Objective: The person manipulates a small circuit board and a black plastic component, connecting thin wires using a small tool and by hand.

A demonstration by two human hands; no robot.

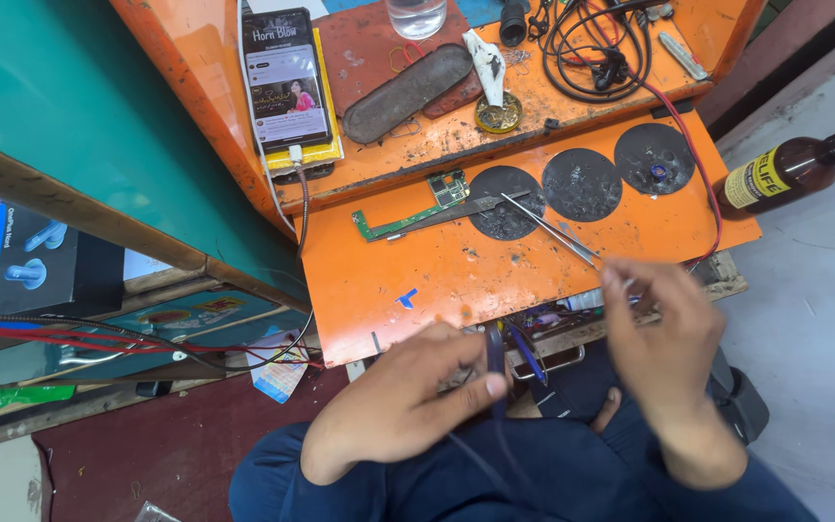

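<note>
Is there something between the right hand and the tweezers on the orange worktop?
Nothing visible stands between them. The right hand is blurred, at the near end of the tweezers, which lie slanted across the orange worktop. Whether the fingertips touch them I cannot tell. The left hand pinches a thin dark cable lower down, apart from them.

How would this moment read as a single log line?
left hand: pinches thin dark strip | right hand: blurred, near tweezers | green circuit board: on orange bench
</note>
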